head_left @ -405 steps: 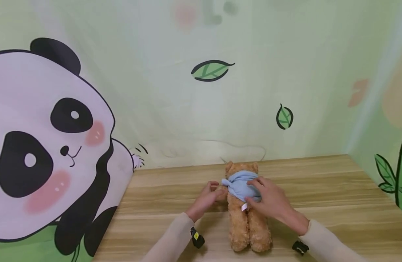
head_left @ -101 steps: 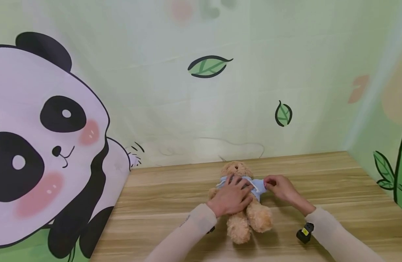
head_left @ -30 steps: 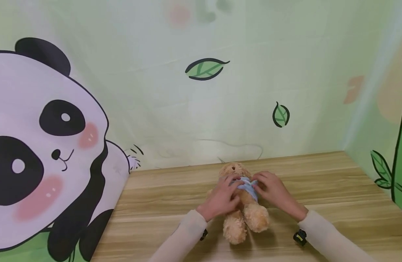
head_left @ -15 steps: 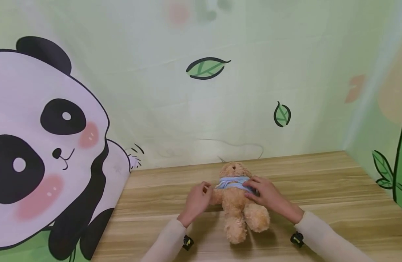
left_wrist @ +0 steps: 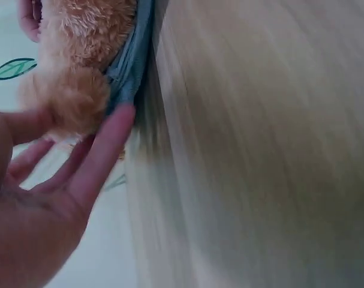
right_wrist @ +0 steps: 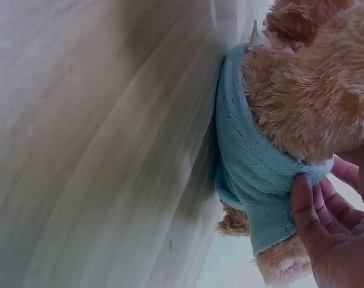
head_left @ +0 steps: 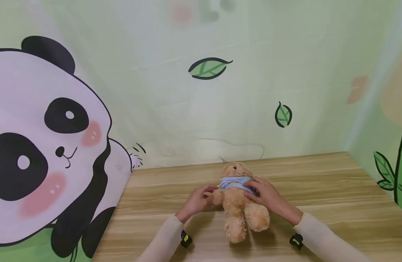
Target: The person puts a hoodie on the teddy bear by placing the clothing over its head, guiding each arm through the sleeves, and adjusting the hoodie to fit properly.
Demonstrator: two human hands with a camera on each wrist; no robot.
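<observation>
A tan plush teddy bear [head_left: 234,203] lies on its back, head toward the wall. Its light blue hoodie [head_left: 235,182] is bunched up across the chest, leaving the belly bare. At the bear's arm on the left side, my left hand [head_left: 196,201] has thumb and fingers on either side of the furry paw [left_wrist: 80,99]; the index fingertip is by the blue cloth. My right hand [head_left: 269,196] pinches the hoodie's hem at the bear's other side, thumb on the cloth [right_wrist: 259,174]. The right fingertips are partly hidden behind it.
The bear lies on a wood-grain table [head_left: 318,203]. Behind the table hangs a pale green printed backdrop [head_left: 155,91] with a large panda [head_left: 73,153] and leaves. Black wrist devices are worn below both hands.
The bear has gone from face down to face up since the earliest frame. My left hand has moved off its chest to the arm on the left; the right hand stays at the hoodie.
</observation>
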